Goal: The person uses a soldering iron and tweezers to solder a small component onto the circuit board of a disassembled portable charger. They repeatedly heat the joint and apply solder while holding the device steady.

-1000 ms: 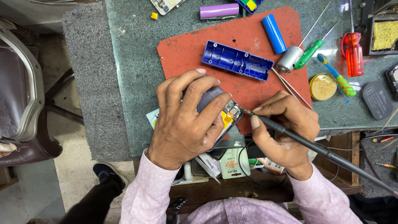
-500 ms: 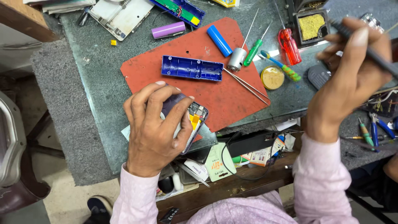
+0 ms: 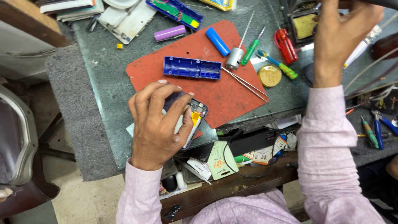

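The grey stone workbench (image 3: 103,83) carried a red rubber work mat (image 3: 215,89), and the view had swung left over the last second, so the mat now sat centre frame. The right hand (image 3: 342,35), which a second before had rested a soldering iron's tip against the device, had lifted away to the far right, beyond the yellow sponge tray (image 3: 304,25); it was curled around the iron's dark handle at the frame's top edge. The left hand (image 3: 159,120) had stayed put, fingers clamped over the small opened electronic device (image 3: 195,116) at the mat's near edge. The empty blue plastic casing (image 3: 191,68) lay untouched just beyond, thin metal tweezers (image 3: 244,83) beside it.
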